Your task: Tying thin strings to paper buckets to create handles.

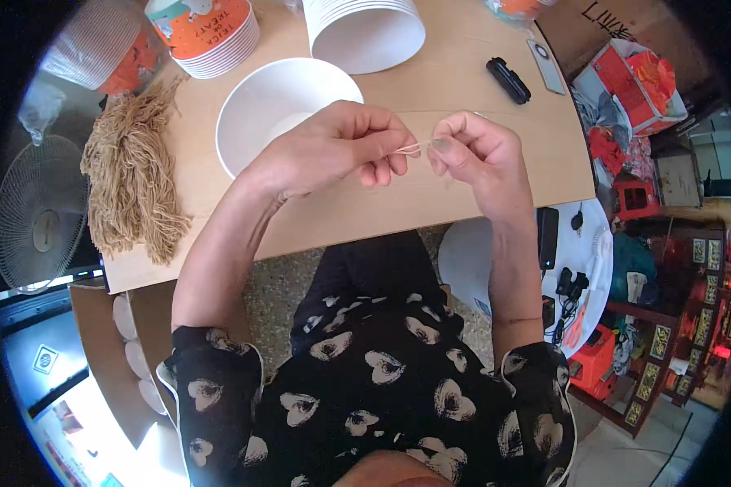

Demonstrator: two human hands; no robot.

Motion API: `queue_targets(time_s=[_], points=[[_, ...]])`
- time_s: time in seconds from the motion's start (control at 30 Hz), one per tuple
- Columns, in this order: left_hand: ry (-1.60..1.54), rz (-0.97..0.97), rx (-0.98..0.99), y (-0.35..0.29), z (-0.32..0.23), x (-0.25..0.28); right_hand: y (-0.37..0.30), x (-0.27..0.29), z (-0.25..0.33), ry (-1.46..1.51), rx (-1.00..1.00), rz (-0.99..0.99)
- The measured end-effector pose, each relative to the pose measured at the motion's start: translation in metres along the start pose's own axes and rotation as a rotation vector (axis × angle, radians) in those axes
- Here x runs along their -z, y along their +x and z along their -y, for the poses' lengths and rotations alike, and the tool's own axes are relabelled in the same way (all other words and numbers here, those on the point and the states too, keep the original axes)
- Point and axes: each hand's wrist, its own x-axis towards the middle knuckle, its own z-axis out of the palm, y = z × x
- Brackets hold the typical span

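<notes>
Between my two hands runs a short length of thin tan string (pixel 408 149), looped or doubled. My left hand (pixel 345 146) pinches one end with thumb and fingertips. The other end is in the closed fingers of my right hand (pixel 475 154), a little to the right. Both hands are raised over the table, with a white paper bucket (pixel 248 109) just behind my left wrist, its open mouth showing. At the table's left edge lies a thick bundle of tan strings (pixel 132 170), similar in colour to the one held.
Stacked white buckets (pixel 374 36) and orange printed buckets (pixel 211 40) stand at the back of the table (pixel 365 219). A black clip-like object (pixel 508 80) and a phone-shaped object (pixel 546 65) lie back right. A fan (pixel 45 211) is on the left; a round white table (pixel 597 268) is right.
</notes>
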Motion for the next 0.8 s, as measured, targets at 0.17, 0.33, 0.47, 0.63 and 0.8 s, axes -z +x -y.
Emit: queue_targets(time_s=[0.17,0.33,0.47,0.63,0.8], points=[[-0.122,-0.087,-0.032,0.001,0.002,-0.003,0.002,0.002,0.000,0.035,0.016,-0.012],[-0.121,-0.128,-0.022,-0.004,-0.001,-0.003,0.001,0.005,-0.004,0.041,-0.001,-0.023],[-0.100,-0.211,-0.035,-0.004,-0.002,-0.005,0.001,0.000,-0.005,0.061,-0.006,-0.070],[-0.107,-0.263,-0.163,-0.002,0.005,-0.009,0.006,-0.009,-0.012,0.264,-0.078,-0.141],[0.016,-0.305,-0.274,-0.004,0.007,-0.015,0.009,-0.014,-0.018,0.357,-0.095,-0.118]])
